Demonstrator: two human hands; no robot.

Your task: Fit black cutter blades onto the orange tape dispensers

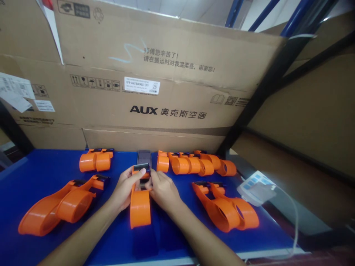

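Between my two hands, over the middle of the blue tabletop, is an orange tape dispenser (pixel 140 207) with a dark head. My left hand (pixel 126 188) wraps its left side, thumb resting on the dark top part. Against the right side of the head, the curled fingers of my right hand (pixel 163 188) press and grip; whether they pinch a small part there is hidden. Just behind the held dispenser stands a dark flat upright piece (pixel 144 157). Nearest on the left lie two more orange dispensers (pixel 74 205), large one and smaller one overlapping.
Several orange dispensers (pixel 191 165) line the back right, with a pair (pixel 95 161) at back left and another pair (pixel 226 212) at right. A white power strip (pixel 256 188) with a cable hangs by the right edge. A large cardboard box (pixel 166 85) walls off the back.
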